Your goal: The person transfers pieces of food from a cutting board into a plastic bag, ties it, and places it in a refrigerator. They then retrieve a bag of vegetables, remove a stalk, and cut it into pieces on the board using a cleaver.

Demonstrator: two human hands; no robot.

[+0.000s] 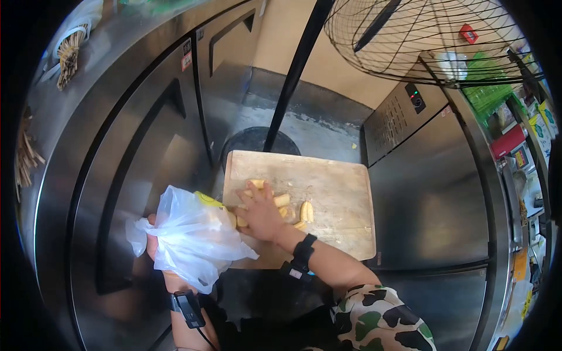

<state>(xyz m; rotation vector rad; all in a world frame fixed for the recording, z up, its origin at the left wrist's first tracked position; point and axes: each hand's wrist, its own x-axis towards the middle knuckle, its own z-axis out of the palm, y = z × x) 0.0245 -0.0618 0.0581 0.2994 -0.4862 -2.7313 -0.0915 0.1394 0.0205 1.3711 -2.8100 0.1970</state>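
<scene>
My left hand (152, 238) grips a white plastic bag (196, 240) at the left edge of the cutting board; the bag hides most of its fingers. The bag bulges and has a yellow-green printed patch near its top. My right hand (261, 214) lies palm down on the wooden cutting board (339, 193), fingers spread over thick yellow pieces close to the bag's side. More of these yellow pieces (281, 200) show around the fingers, and one piece (307, 212) lies apart to the right. Both wrists wear black straps with small devices.
A dark round bin (260, 143) stands beyond the board, with a black pole (298, 76) rising there. Steel cabinets (433, 199) flank both sides. A wire fan cage (421, 41) hangs at upper right, near a cluttered shelf. Bundled sticks (71, 57) lie on the left counter.
</scene>
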